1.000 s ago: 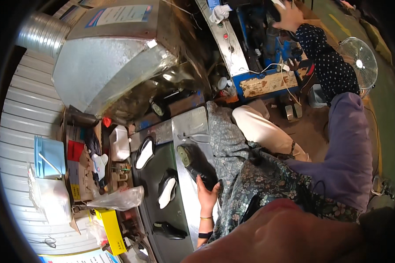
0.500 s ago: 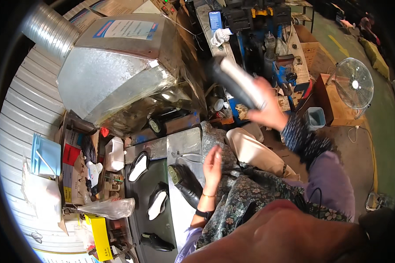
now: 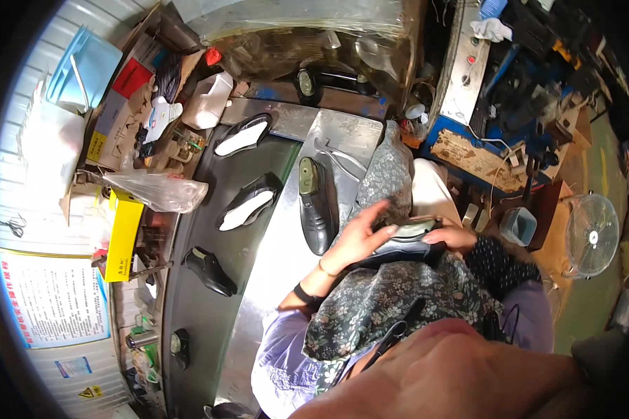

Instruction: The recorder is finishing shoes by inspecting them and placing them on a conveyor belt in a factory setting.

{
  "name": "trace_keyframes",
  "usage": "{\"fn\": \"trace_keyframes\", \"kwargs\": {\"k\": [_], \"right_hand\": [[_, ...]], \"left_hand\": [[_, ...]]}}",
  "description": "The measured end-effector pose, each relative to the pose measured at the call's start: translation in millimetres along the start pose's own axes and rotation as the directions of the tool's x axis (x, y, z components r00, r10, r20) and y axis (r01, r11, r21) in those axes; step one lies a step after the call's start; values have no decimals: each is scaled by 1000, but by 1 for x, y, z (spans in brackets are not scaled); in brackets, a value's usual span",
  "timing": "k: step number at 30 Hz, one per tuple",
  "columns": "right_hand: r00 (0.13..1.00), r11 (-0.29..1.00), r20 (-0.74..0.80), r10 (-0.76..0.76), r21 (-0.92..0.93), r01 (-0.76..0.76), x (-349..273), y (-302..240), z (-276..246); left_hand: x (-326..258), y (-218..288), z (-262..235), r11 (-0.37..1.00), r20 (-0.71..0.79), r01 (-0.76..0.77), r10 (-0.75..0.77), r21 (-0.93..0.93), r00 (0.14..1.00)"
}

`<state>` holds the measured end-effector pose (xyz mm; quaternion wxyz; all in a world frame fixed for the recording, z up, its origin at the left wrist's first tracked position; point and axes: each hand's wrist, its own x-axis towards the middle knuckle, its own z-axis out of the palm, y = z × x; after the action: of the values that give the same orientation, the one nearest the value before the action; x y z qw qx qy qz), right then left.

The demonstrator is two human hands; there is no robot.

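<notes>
Just right of the frame's centre, a black leather shoe with a pale insole (image 3: 404, 241) lies in the person's lap, on a floral patterned apron (image 3: 391, 300). The left hand (image 3: 360, 237) grasps its near end with fingers curled over the upper; the right hand (image 3: 454, 237) clasps the far end (its fingers mostly hidden). Just left of them, a second black leather shoe (image 3: 316, 204) rests on the shiny steel bench (image 3: 272, 258). Farther left, two black shoes with white insoles (image 3: 248, 202) sit on a dark conveyor (image 3: 210, 307).
</notes>
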<state>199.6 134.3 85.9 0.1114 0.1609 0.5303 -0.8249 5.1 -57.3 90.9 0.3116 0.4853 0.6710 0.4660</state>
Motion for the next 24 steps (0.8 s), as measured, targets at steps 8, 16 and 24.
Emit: {"fn": "trace_keyframes", "kwargs": {"k": [8,16,24], "right_hand": [[837,847,-451,-310,268,458,122,-41,-16],[758,591,-141,-637,-721,363,302,-82,-9],[866,889,-213,-453,-40,456,121,-42,28]], "left_hand": [[-13,-109,-78,903,-714,334,-44,271,699],[1,-133,-113,881,-644,194,-451,-431,618],[99,-22,-22,381,-386,-208,-486,-901,784]]}}
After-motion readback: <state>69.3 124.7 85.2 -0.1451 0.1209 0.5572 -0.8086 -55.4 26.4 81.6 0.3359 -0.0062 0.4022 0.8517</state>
